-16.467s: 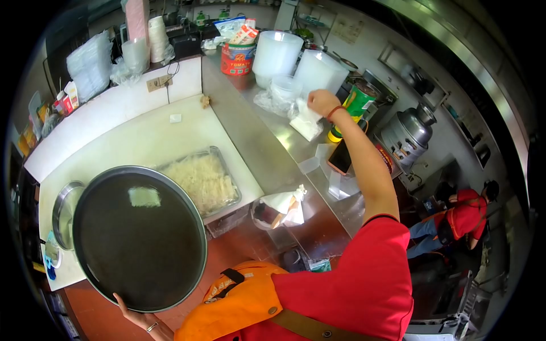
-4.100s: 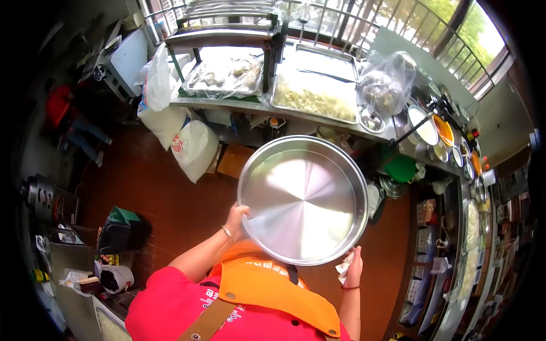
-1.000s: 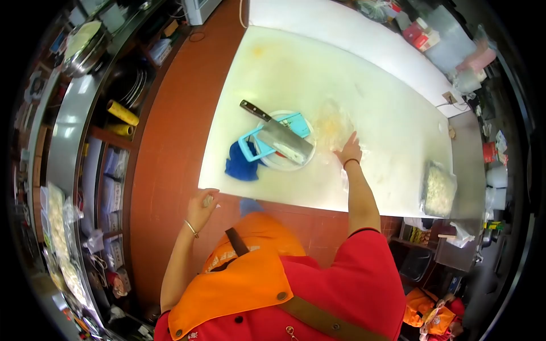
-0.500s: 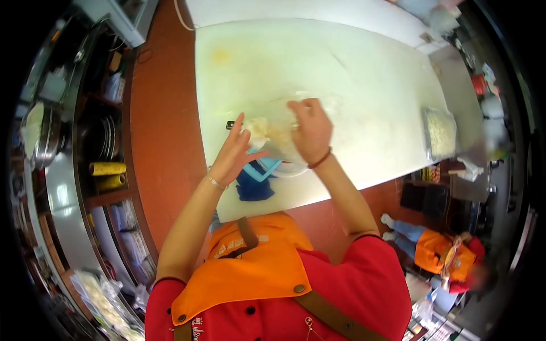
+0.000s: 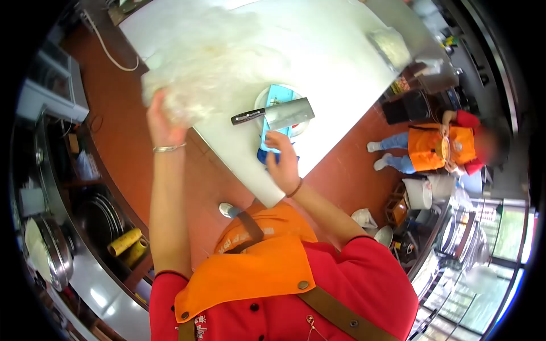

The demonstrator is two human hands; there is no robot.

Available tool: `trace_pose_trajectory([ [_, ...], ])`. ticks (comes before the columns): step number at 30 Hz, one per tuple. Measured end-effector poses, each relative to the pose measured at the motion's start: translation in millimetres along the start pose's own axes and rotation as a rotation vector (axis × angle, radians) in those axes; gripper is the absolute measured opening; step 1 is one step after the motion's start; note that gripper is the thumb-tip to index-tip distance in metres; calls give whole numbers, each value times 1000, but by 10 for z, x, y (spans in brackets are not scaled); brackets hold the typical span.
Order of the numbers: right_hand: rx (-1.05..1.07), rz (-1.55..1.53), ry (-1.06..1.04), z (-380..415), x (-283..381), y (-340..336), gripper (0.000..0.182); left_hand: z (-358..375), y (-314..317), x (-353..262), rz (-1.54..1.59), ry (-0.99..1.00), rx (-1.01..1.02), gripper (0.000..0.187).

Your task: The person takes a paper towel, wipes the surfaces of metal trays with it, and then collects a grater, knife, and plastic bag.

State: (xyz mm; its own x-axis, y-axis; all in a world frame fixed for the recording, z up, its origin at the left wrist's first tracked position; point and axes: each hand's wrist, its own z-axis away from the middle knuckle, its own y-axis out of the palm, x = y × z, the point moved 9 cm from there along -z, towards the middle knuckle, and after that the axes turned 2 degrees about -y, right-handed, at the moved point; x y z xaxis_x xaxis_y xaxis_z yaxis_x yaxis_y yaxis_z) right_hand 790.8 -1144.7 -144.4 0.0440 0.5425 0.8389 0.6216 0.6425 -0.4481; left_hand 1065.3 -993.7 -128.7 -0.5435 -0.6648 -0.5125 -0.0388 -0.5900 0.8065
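Note:
My left hand (image 5: 164, 122) is closed on a clear plastic bag (image 5: 199, 74), which is smeared by motion and spread above the left part of the white table. Pale contents show through it, too blurred to name. My right hand (image 5: 284, 162) holds nothing, its fingers bent and apart, just on the near side of a cleaver (image 5: 290, 113). The dark-handled cleaver lies flat across a light-blue tray-like tool (image 5: 277, 92). Beneath them is a round white dish (image 5: 308, 126). A dark blue cloth (image 5: 261, 156) pokes out beside my right fingers.
The white table (image 5: 335, 62) ends in a corner close to my waist. A filled clear bag (image 5: 391, 48) lies at its far right edge. Another person in an orange apron (image 5: 435, 146) stands to the right. Shelves with pans (image 5: 96, 221) and yellow rolls (image 5: 125, 243) line the left.
My left hand has swung left and away, carrying the bag off the dish area. The right hand has let go and drawn back toward me. The cleaver now shows uncovered; the view has turned.

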Motion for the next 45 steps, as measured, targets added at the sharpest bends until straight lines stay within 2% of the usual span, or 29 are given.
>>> trace_pose_trajectory([
  [1, -43, 17, 167, 199, -521, -42, 40, -119, -198, -189, -37, -8, 71, 28],
  [3, -227, -272, 811, 657, -1748, -175, 33, 73, -250, -474, -52, 22, 41, 40],
  [5, -406, -569, 946, 894, -2482, -293, 32, 92, -542, -544, -65, 23, -46, 46],
  [7, -395, -465, 930, 970, -2945, -360, 32, 69, -844, -509, -130, 40, -91, 49],
  [9, -529, -570, 977, 897, -3034, -367, 32, 36, -1165, -386, -248, 71, -97, 49],
  [11, -805, -888, 1075, 819, -2947, -260, 32, 137, -1321, -339, -491, 183, -146, 48],
  [14, -829, -909, 1147, 723, -2788, -239, 15, 187, -1414, -263, -888, 280, -117, 44],
  [15, -808, -906, 1150, 679, -2745, -241, 11, 128, -1412, -228, -1022, 304, -89, 43],
  [16, -764, -918, 1172, 657, -2776, -219, 5, 68, -1283, -190, -1315, 380, -20, 43],
  [19, -766, -984, 940, 497, -2751, -262, 8, -126, -964, 199, -1534, 405, 222, 47],
  [20, -724, -928, 899, 448, -2701, -344, 17, -208, -755, 370, -1648, 402, 277, 52],
  [23, -779, -1070, 904, 435, -2512, -294, 34, -464, -214, 1046, -1825, 480, 683, 60],
  [24, -650, -1043, 807, 363, -2378, -289, 36, -553, -103, 1300, -1871, 492, 809, 64],
  [27, -713, -1284, 724, 202, -2150, -210, 37, -847, -27, 1951, -2066, 161, 936, 73],
  [30, -527, -1406, 720, 256, -2218, 209, 45, -1109, -142, 2261, -2309, -61, 998, 75],
  [31, -461, -1438, 722, 238, -2197, 360, 47, -1195, -141, 2339, -2315, -59, 997, 74],
  [32, -554, -1452, 722, 153, -2097, 415, 49, -1269, -164, 2404, -2323, -57, 991, 73],
  [35, -657, -1486, 721, -79, -1907, 504, 50, -1331, -232, 2435, -2306, -52, 939, 67],
  [36, -707, -1529, 794, 42, -2132, 615, 49, -1364, -234, 2434, -2294, -45, 921, 65],
  [39, -762, -1480, 772, -76, -2137, 602, 52, -1372, -164, 2422, -2387, -127, 820, 58],
  [42, -913, -1298, 767, -75, -2031, 548, 48, -1394, -114, 2455, -2479, -95, 764, 51],
  [45, -986, -1000, 774, 44, -1941, 568, 45, -1369, -172, 2474, -2444, 197, 710, 46],
])
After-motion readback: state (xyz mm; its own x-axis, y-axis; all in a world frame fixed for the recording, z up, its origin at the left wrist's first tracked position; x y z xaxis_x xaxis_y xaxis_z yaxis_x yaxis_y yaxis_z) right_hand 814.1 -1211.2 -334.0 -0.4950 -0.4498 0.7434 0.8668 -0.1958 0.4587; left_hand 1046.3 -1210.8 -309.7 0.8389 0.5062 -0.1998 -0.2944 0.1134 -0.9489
